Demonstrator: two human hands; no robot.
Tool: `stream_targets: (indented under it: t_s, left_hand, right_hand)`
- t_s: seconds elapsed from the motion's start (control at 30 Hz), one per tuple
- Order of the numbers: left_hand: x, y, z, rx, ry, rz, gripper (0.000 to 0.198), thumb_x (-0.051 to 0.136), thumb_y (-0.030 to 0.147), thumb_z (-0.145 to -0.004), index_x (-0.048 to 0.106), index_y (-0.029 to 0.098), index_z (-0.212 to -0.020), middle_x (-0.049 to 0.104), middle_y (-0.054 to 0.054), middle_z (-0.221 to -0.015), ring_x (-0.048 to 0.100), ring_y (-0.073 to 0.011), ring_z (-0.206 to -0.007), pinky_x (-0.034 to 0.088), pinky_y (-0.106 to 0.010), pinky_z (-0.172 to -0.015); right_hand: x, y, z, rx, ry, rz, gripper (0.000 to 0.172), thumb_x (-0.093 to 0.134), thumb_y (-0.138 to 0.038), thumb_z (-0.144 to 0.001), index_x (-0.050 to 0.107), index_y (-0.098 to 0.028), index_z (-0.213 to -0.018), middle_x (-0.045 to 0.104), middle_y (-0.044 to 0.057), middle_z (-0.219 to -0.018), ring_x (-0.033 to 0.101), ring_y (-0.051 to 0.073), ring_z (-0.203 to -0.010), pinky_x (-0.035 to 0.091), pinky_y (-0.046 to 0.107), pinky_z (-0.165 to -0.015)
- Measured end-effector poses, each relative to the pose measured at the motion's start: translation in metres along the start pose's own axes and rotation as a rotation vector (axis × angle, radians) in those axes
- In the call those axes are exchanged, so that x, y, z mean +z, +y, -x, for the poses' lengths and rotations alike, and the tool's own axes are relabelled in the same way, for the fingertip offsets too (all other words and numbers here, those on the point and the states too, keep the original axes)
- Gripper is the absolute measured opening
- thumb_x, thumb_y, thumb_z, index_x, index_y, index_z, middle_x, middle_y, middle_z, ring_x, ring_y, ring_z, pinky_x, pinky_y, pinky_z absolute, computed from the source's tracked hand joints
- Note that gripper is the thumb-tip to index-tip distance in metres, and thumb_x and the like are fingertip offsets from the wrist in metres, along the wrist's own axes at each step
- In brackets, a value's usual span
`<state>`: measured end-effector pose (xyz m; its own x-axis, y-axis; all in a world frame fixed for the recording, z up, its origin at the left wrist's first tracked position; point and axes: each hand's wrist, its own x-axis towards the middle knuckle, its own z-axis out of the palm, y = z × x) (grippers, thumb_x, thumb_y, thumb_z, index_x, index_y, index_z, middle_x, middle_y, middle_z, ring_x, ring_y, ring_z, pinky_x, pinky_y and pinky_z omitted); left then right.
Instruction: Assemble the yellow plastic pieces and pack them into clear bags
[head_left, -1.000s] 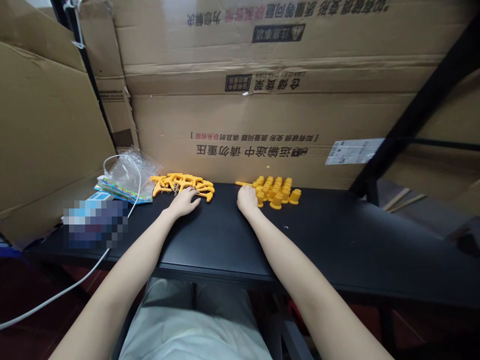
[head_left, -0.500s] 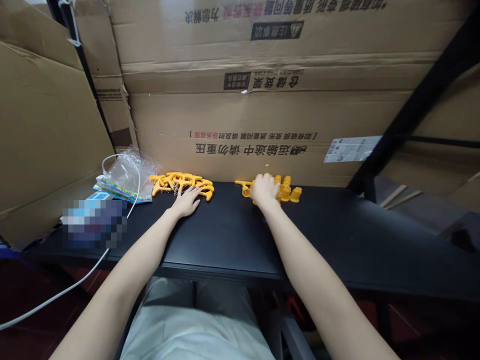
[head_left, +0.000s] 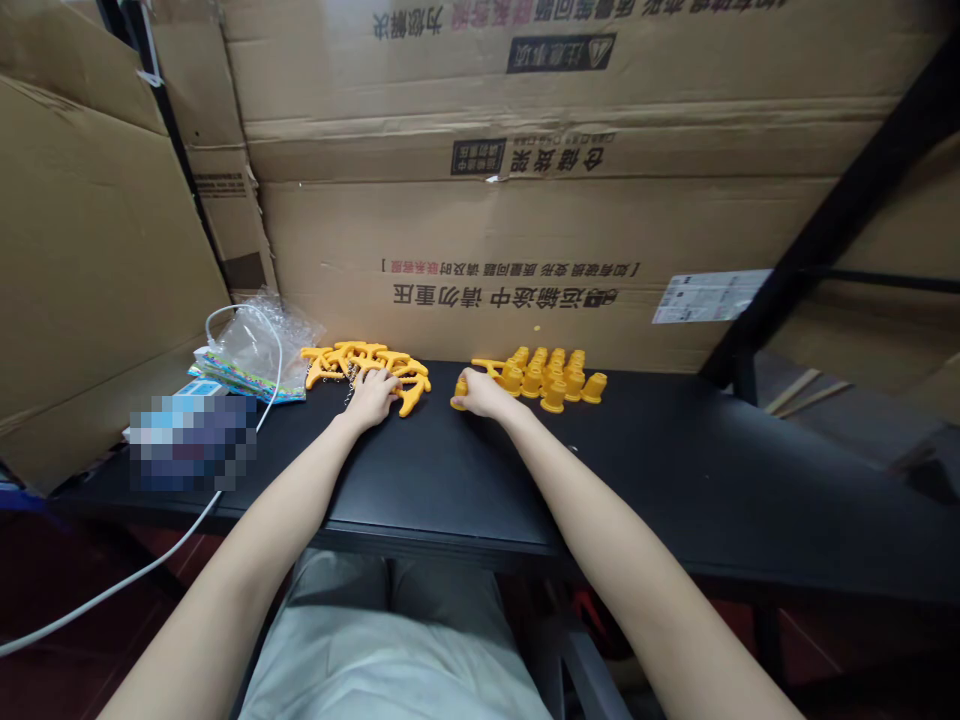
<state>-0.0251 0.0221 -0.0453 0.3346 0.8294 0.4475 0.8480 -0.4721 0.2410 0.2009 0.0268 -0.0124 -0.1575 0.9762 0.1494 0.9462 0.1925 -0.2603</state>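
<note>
Yellow plastic, judged light, stiff, slick: pinch cone (head_left: 459,393) clasped in right grip (head_left: 484,396) by flared base, low on bench (head_left: 675,470), cone cluster (head_left: 555,375) just right of grip; left grip (head_left: 371,393) atop hook pile (head_left: 352,358), closure indiscernible.

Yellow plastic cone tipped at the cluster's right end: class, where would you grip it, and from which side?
Probably pinch the yellow plastic cone across its narrower body from the right: bare black tabletop lies there, while upright yellow cones crowd its left.
</note>
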Motion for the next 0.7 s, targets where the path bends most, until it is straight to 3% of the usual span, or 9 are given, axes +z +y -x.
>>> stream_targets:
  t_s: [0.17,0.27,0.37,0.5,0.7]
  left_hand:
    - [0.000,-0.006,-0.007,-0.193,0.280,0.423,0.011,0.056,0.019,-0.079,0.061,0.019,-0.089,0.064,-0.006,-0.097,0.058,-0.0206,-0.093,0.045,-0.039,-0.091]
    - [-0.001,-0.013,-0.012,-0.364,0.466,0.792,0.013,0.060,0.024,-0.077,0.059,0.017,-0.088,0.065,-0.004,-0.087,0.061,-0.0165,-0.082,0.049,-0.034,-0.083]
    - [-0.004,-0.018,-0.015,-0.509,0.575,1.117,0.024,0.069,0.029,-0.069,0.058,0.016,-0.086,0.065,-0.003,-0.080,0.063,-0.0156,-0.078,0.051,-0.030,-0.076]
    - [-0.007,-0.015,-0.015,-0.564,0.526,1.372,0.030,0.075,0.030,-0.063,0.059,0.016,-0.084,0.066,-0.002,-0.076,0.064,-0.0129,-0.067,0.052,-0.027,-0.068]
    - [-0.007,-0.003,-0.012,-0.524,0.397,1.440,0.030,0.078,0.029,-0.061,0.063,0.016,-0.083,0.068,-0.002,-0.073,0.065,-0.0151,-0.069,0.053,-0.032,-0.074]
  right_hand:
    - [0.014,-0.008,0.000,-0.037,0.013,-0.178,0.025,0.070,-0.027,-0.074,0.057,-0.016,-0.092,0.067,0.005,-0.090,0.062,0.015,-0.079,0.044,0.022,-0.067]
    - [0.019,-0.010,0.000,-0.024,0.018,-0.222,0.020,0.069,-0.028,-0.074,0.058,-0.016,-0.085,0.066,0.004,-0.087,0.061,0.015,-0.078,0.043,0.022,-0.066]
    - [0.021,-0.013,0.002,-0.113,0.066,-0.189,0.015,0.065,-0.025,-0.078,0.059,-0.016,-0.089,0.066,0.006,-0.092,0.061,0.017,-0.085,0.043,0.024,-0.073]
    - [0.021,-0.018,0.007,-0.277,0.135,-0.088,0.023,0.061,-0.016,-0.080,0.058,-0.014,-0.103,0.062,0.010,-0.105,0.057,0.019,-0.100,0.041,0.028,-0.085]
    - [0.016,-0.024,0.013,-0.315,0.157,-0.017,0.023,0.061,-0.016,-0.079,0.057,-0.013,-0.101,0.061,0.010,-0.102,0.055,0.021,-0.098,0.041,0.029,-0.085]
